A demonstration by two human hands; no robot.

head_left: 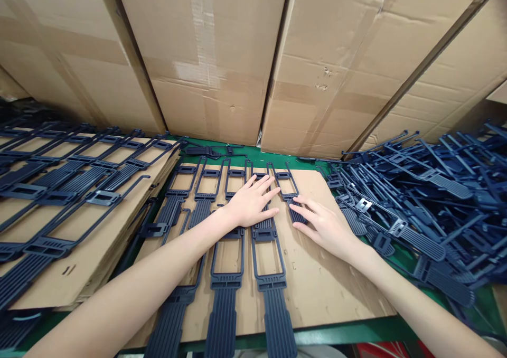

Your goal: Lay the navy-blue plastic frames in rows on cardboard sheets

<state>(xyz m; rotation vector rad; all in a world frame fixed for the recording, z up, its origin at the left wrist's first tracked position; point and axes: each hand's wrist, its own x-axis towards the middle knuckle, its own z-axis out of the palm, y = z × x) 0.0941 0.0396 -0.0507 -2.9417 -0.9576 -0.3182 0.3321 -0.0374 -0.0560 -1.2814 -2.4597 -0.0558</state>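
Dark blue plastic parts, each a long open frame with a ribbed flat paddle, lie in rows on a cardboard sheet. My left hand lies palm down over the parts in the middle, fingers spread, hiding some of them. Just below it extends a front-row part, its paddle toward me. My right hand rests at the right end of the back row. Its spread fingertips are at the ribbed paddle of the rightmost part; whether they press on it I cannot tell.
A tangled heap of similar parts covers the right side of the green table. Stacked cardboard sheets carrying more parts stand on the left. Tall cardboard boxes form a wall behind.
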